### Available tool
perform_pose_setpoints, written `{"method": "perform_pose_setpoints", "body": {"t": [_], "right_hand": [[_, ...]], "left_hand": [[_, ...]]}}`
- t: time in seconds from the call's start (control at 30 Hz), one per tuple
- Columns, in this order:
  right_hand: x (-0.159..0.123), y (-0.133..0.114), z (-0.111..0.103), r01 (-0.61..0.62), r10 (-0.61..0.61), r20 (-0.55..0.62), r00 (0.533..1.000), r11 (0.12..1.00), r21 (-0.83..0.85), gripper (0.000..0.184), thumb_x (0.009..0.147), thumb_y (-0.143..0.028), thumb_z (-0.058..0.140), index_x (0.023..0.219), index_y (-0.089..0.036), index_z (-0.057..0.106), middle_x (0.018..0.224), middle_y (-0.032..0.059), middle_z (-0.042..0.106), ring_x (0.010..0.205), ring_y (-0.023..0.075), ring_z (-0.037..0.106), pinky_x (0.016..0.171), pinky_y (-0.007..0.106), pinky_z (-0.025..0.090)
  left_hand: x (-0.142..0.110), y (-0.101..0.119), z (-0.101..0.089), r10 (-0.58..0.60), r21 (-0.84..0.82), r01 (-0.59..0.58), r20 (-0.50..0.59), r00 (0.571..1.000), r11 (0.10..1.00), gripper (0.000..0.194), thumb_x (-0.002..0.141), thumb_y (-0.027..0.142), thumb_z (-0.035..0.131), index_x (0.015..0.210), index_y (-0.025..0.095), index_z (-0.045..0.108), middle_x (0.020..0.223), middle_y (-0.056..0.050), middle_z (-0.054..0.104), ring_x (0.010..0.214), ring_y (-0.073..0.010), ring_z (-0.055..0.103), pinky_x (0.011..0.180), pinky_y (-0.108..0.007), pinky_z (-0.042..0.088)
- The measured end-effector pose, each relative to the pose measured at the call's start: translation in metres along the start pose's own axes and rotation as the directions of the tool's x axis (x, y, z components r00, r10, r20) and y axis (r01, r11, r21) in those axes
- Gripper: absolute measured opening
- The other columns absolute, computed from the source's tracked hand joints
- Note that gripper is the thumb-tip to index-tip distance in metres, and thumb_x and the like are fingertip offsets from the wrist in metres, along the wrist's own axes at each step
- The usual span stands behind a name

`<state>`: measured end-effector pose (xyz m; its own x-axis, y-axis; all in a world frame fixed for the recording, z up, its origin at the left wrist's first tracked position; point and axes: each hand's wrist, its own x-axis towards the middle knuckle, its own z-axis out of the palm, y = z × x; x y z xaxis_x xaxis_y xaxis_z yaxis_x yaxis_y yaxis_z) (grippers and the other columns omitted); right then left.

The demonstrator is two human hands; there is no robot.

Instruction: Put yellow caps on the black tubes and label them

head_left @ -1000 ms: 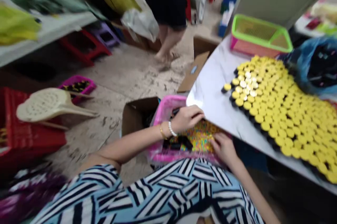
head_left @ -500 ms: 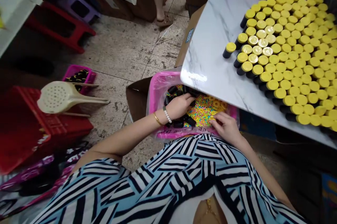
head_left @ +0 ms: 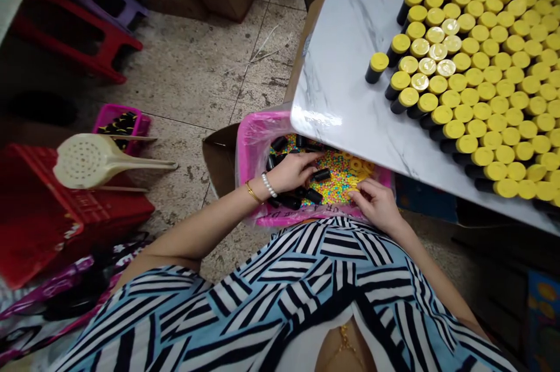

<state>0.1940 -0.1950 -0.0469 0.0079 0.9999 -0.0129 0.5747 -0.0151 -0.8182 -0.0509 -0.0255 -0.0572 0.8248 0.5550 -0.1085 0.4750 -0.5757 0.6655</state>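
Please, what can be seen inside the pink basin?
In the pink basin are black tubes, multicoloured beads and yellow ring-like pieces. The left hand, right hand and overhanging table hide parts; anything beneath the beads cannot be seen.

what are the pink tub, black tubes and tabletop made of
Pink tub: probably shiny plastic; smooth, evenly coloured rim. Black tubes: likely plastic, from small highlights. Tabletop: glossy, grey-veined, mirroring light; marble-look laminate or stone, I can't tell.

The basin (head_left: 248,147) is pink, its beads (head_left: 335,185) multicoloured, the caps (head_left: 475,76) at two o'clock yellow, the shirt (head_left: 301,284) at six blue, striped dark-and-white.
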Motion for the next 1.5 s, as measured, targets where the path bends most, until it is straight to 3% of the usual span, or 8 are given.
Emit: {"method": "perform_pose_setpoints", "body": {"t": [0.13, 0.27, 0.4, 0.67, 0.93, 1.07, 1.23, 1.5], "right_hand": [[0.0, 0.002, -0.001, -0.001, 0.001, -0.015, 1.0, 1.0, -0.006, 0.025, 0.099, -0.035, 0.061, 0.08, -0.019, 0.063, 0.075, 0.0014, 0.057, 0.067, 0.0145, 0.053, 0.064, 0.028, 0.04], [0.003, 0.0, 0.001, 0.002, -0.003, -0.014, 1.0, 1.0, -0.027, 0.022, 0.099, -0.034, 0.061, 0.082, -0.019, 0.063, 0.076, 0.0016, 0.057, 0.07, 0.0151, 0.053, 0.065, 0.028, 0.04], [0.005, -0.003, 0.003, 0.02, -0.021, -0.019, 1.0, 0.999, -0.026, 0.02, 0.099, -0.033, 0.06, 0.085, -0.02, 0.063, 0.077, 0.0018, 0.058, 0.071, 0.0151, 0.054, 0.067, 0.028, 0.041], [0.007, -0.004, 0.001, 0.019, -0.019, -0.011, 1.0, 1.0, -0.014, 0.021, 0.098, -0.033, 0.061, 0.082, -0.02, 0.064, 0.076, 0.0019, 0.058, 0.069, 0.0146, 0.054, 0.065, 0.028, 0.041], [0.005, -0.01, 0.001, -0.13, 0.136, -0.024, 0.99, 0.976, 0.176, 0.022, 0.095, -0.04, 0.066, 0.089, -0.019, 0.066, 0.075, 0.0004, 0.059, 0.065, 0.0128, 0.055, 0.061, 0.026, 0.045], [0.001, -0.005, -0.001, -0.349, 0.357, 0.102, 0.928, 0.746, 0.567, 0.033, 0.089, -0.042, 0.072, 0.111, -0.02, 0.064, 0.071, -0.0039, 0.062, 0.057, 0.0108, 0.061, 0.053, 0.022, 0.049], [0.011, -0.007, 0.001, -0.445, 0.472, 0.174, 0.864, 0.556, 0.702, 0.036, 0.079, -0.043, 0.082, 0.097, -0.019, 0.063, 0.071, -0.0033, 0.067, 0.051, 0.0108, 0.065, 0.047, 0.02, 0.052], [0.024, -0.063, -0.022, -0.353, 0.409, 0.13, 0.903, 0.537, 0.766, 0.024, 0.081, -0.033, 0.084, 0.093, -0.02, 0.067, 0.076, -0.0005, 0.073, 0.052, 0.0096, 0.064, 0.045, 0.018, 0.052]], "left_hand": [[0.001, 0.004, -0.011, 0.161, 0.161, -0.17, 0.072, 0.984, 0.972, 0.062, 0.093, 0.005, 0.044, 0.15, 0.029, 0.049, 0.143, -0.012, 0.057, 0.121, -0.0216, 0.061, 0.103, -0.036, 0.051], [0.011, 0.008, -0.015, 0.35, 0.233, -0.438, 0.338, 0.874, 0.869, 0.053, 0.093, 0.007, 0.05, 0.135, 0.036, 0.063, 0.139, -0.01, 0.059, 0.115, -0.024, 0.062, 0.098, -0.036, 0.051], [0.016, 0.005, -0.012, 0.278, 0.279, -0.383, 0.351, 0.894, 0.881, 0.031, 0.095, 0.015, 0.051, 0.119, 0.022, 0.07, 0.099, -0.011, 0.067, 0.089, -0.0216, 0.066, 0.079, -0.032, 0.052], [0.015, 0.022, -0.009, 0.149, 0.548, -0.271, 0.257, 0.955, 0.791, 0.024, 0.097, 0.013, 0.043, 0.105, 0.01, 0.066, 0.105, -0.016, 0.063, 0.08, -0.0224, 0.063, 0.068, -0.035, 0.05], [0.023, 0.033, 0.012, 0.095, 0.264, -0.164, 0.252, 0.963, 0.95, 0.036, 0.086, 0.011, 0.054, 0.121, 0.017, 0.062, 0.111, -0.011, 0.066, 0.087, -0.0219, 0.067, 0.073, -0.031, 0.052], [0.022, 0.024, 0.011, 0.115, -0.021, -0.113, 0.217, 0.969, 0.993, 0.042, 0.078, 0.008, 0.057, 0.119, 0.015, 0.062, 0.107, -0.009, 0.071, 0.097, -0.0215, 0.069, 0.086, -0.029, 0.053], [0.017, 0.024, 0.01, 0.09, -0.227, -0.039, 0.221, 0.971, 0.973, 0.047, 0.077, 0.009, 0.058, 0.123, 0.015, 0.065, 0.074, 0.001, 0.069, 0.064, -0.0124, 0.063, 0.064, -0.021, 0.047], [0.011, 0.058, -0.017, 0.365, -0.254, -0.413, -0.217, 0.906, 0.875, 0.037, 0.086, 0.021, 0.063, 0.122, 0.016, 0.066, 0.111, -0.01, 0.075, 0.094, -0.0166, 0.072, 0.085, -0.027, 0.057]]}}
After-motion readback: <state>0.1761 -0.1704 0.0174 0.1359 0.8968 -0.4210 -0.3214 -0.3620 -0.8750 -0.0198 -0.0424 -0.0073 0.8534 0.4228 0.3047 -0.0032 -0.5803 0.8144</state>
